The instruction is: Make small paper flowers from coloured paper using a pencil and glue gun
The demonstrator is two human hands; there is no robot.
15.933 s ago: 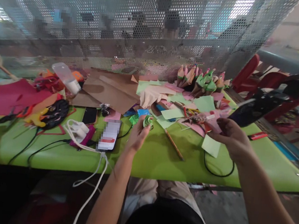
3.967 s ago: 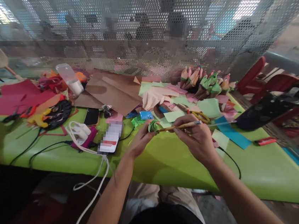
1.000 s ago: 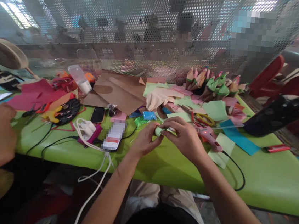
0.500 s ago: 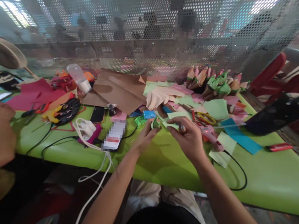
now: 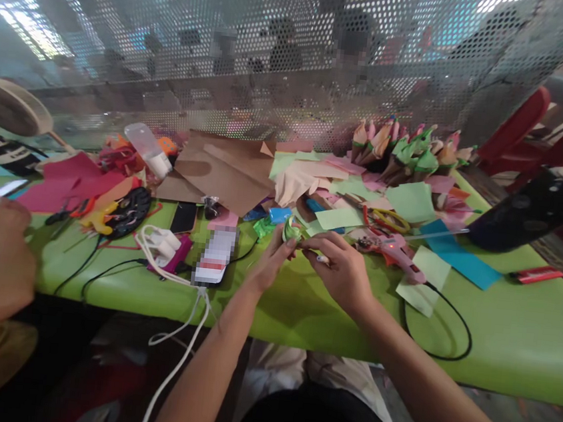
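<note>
My left hand (image 5: 268, 263) holds a small rolled green paper flower (image 5: 291, 229) by its base, just above the green table (image 5: 303, 294). My right hand (image 5: 343, 271) is close beside it, fingertips pinching at the roll's edge, with a thin stick (image 5: 321, 259) tucked in the fingers. A pink glue gun (image 5: 395, 250) lies on the table just right of my right hand, its black cord (image 5: 443, 325) looping toward the front edge.
Paper scraps, brown sheets (image 5: 225, 171) and finished paper cones (image 5: 403, 153) crowd the back. A phone (image 5: 214, 264) with white cable (image 5: 172, 334), scissors (image 5: 386, 219) and a bottle (image 5: 148, 150) lie around. Another person's hand (image 5: 2, 255) works at far left. A perforated metal screen (image 5: 278, 49) stands behind.
My right hand came back onto the green roll after pulling slightly away half a second ago. The pencil used four seconds ago is gone from my right hand; the glue gun now lies on the table.
</note>
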